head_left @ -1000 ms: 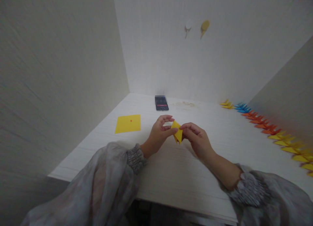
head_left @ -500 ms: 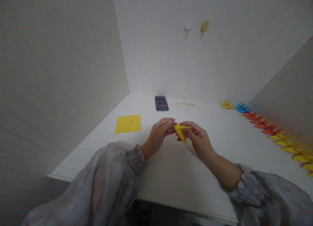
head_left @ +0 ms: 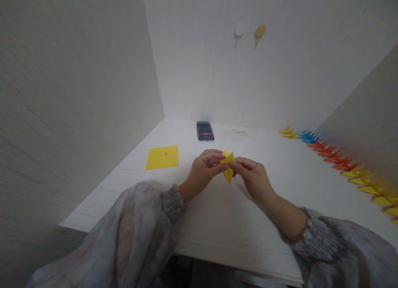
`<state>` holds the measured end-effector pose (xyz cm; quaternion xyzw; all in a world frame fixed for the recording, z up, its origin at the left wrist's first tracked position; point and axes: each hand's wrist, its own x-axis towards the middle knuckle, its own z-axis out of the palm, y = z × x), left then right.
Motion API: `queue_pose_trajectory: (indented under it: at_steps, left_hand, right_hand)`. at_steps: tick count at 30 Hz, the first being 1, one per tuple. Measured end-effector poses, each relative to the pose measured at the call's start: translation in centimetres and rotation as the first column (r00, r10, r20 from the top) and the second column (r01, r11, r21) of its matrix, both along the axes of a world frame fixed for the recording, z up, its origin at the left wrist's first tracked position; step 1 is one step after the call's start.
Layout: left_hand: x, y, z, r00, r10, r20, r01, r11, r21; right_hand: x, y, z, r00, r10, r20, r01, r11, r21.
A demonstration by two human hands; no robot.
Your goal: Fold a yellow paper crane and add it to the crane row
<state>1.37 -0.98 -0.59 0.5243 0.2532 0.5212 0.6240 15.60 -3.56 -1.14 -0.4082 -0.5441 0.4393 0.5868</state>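
Note:
Between my two hands is a yellow folded origami paper [head_left: 229, 174], its lower tip pointing toward me and two short points rising at its top. My left hand [head_left: 207, 165] pinches its left side, thumb in front and fingers behind. From the right, my right hand [head_left: 250, 172] grips the opposite side with thumb and fingers closed on it. Parts of the folds are covered by my fingertips. Both hands are just above the white table [head_left: 224, 221]. A flat yellow paper sheet [head_left: 158, 158] with a small red dot lies left of my left hand.
At the back of the table lies a phone [head_left: 205, 132]. A long row of folded paper cranes [head_left: 337, 159] in yellow, blue, orange and red runs along the right side. Two hooks [head_left: 260, 32] are on the back wall. Panels enclose the left and right.
The folded paper has been turned in my hands, so its long point at the right no longer shows and two points stand up. Both thumbs have come together on its front.

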Motion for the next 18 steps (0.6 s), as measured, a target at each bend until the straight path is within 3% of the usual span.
queue_pose_trajectory:
  at_steps: [2,10,18]
  left_hand:
    - [-0.06,0.06,-0.07,0.999,-0.034,0.004,0.034,0.999,-0.013]
    - [-0.17,0.12,0.03,1.000,0.008,-0.021,-0.007,1.000,0.013]
    - [-0.22,0.16,-0.41,0.996,0.052,-0.072,-0.051,0.999,0.014]
  right_hand:
    - [-0.07,-0.02,0.14,1.000,-0.005,0.016,0.005,1.000,-0.009]
    - [-0.32,0.00,0.42,0.996,-0.028,-0.086,0.026,0.999,-0.023]
    - [-0.44,-0.08,0.48,0.998,-0.058,-0.016,0.056,0.992,-0.113]
